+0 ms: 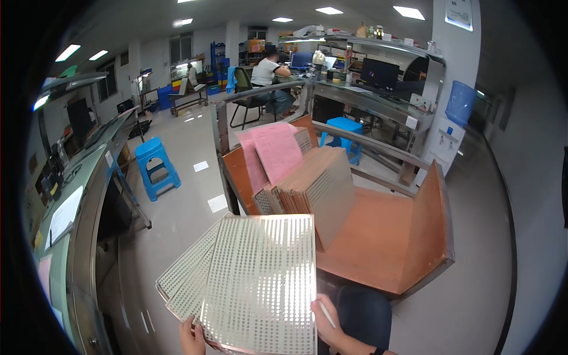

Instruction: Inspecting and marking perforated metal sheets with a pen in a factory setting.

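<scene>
I hold a fanned stack of thin perforated metal panels (254, 278) low in the middle of the view. My left hand (190, 338) grips their lower left edge. Along the lower right edge is my right hand (326, 324), which also pinches a white pen (326, 313) between its fingers. Just beyond the panels stands an orange-brown cart (384, 236) with a metal frame. On it, a thick stack of similar copper-coloured panels (316, 186) leans upright, with pink paper sheets (272, 151) resting over its far end.
A long workbench (89, 195) runs along the left. Two blue plastic stools (155, 165) stand on the grey floor. Another bench with monitors (378, 74) is at the back right, a blue water bottle dispenser (458, 103) beside a pillar. A seated person (266, 74) works far back.
</scene>
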### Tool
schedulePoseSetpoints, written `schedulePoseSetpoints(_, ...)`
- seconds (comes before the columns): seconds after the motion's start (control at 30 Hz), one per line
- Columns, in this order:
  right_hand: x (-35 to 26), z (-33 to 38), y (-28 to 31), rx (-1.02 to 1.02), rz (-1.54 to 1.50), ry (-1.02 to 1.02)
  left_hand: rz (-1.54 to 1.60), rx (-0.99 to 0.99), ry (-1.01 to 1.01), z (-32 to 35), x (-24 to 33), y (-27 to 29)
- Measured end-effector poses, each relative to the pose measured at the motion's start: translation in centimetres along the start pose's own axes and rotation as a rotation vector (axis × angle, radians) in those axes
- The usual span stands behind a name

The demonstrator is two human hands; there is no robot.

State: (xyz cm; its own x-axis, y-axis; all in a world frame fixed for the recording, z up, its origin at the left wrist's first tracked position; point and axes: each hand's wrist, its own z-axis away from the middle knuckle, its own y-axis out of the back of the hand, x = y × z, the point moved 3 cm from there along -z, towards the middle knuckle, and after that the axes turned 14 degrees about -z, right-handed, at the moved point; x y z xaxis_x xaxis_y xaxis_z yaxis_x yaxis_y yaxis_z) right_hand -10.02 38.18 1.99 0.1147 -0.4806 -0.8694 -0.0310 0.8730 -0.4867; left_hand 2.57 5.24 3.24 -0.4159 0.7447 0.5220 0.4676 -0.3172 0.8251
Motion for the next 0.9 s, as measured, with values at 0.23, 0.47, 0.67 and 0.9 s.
schedulePoseSetpoints(0.23,-13.5,2.0,4.1,-0.009,-0.086,0.231,1.124,-0.601,0.136,-0.4,10.9,0.6)
schedulePoseSetpoints(0.47,-23.2,9.4,15.6,0.530,-0.040,0.620,1.266,-0.897,0.044,5.8,27.4,-6.3)
schedulePoseSetpoints(0.67,-25.8,13.0,23.4,0.876,-0.051,0.743,1.303,-1.169,-0.027,9.2,35.1,-11.0)
schedulePoseSetpoints(0.9,-26.4,13.8,26.2,0.832,0.066,0.791,1.300,-1.241,-0.022,10.4,37.8,-11.4)
